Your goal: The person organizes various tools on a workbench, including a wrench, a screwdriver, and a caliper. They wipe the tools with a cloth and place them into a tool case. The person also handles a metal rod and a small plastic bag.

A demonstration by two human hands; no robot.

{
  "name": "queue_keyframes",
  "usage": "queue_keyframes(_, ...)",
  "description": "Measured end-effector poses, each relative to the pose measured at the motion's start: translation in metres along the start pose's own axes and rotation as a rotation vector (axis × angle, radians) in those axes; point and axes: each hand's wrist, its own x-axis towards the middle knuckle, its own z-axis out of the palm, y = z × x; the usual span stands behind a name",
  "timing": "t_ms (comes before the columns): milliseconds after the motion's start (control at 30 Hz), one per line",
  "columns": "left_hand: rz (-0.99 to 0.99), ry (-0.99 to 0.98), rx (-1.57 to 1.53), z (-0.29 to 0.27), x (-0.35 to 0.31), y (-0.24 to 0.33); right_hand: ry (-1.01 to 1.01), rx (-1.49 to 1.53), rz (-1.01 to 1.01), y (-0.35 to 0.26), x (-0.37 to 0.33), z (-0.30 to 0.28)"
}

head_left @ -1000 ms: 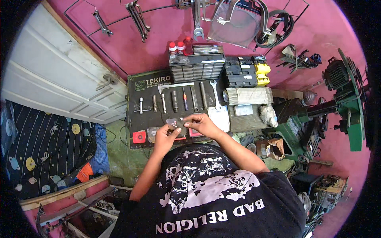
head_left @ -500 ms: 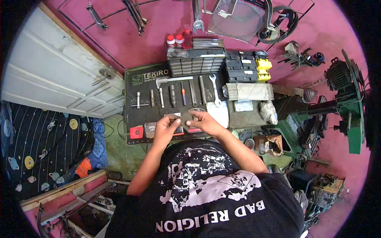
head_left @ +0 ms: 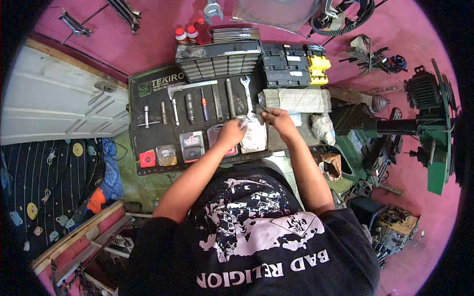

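"Dark piece (head_left: pixel 260 109): where does it sit, relative to you?"

"Over the table (head_left: pixel 170 132), between the thumb and fingertips of your right hand (head_left: pixel 279 122), which pinches it near the lower end of the wrench (head_left: pixel 247 96). It is too small to tell its exact form."

"And your left hand (head_left: pixel 232 134)?"

"It is beside the left edge of the white paper (head_left: pixel 254 139), fingers bent. Something clear shows at the tips; whether they grip it, I cannot tell."

"What surrounds your hands?"

"Leftward from the wrench you find, in a row, the bar (head_left: pixel 230 98), the screwdriver (head_left: pixel 204 106) and, at the far left end, the T-handle (head_left: pixel 146 117). Nearer you, at left, lie a red packet (head_left: pixel 147 158) and a clear packet (head_left: pixel 166 156). Along the far side stands the drawer cabinet (head_left: pixel 217 67), with black boxes (head_left: pixel 284 63) to its right. A pale bundle (head_left: pixel 296 100) lies beyond your right hand, a white bag (head_left: pixel 322 128) to its right."
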Motion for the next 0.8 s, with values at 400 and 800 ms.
queue_keyframes(400,-0.227,0.282,0.339,0.058,0.081,0.027,0.017,0.042,0.089,0.057,-0.029,-0.074)
queue_keyframes(800,-0.35,0.27,0.301,0.057,0.099,0.047,-0.069,-0.035,0.063,0.056,-0.006,-0.08)
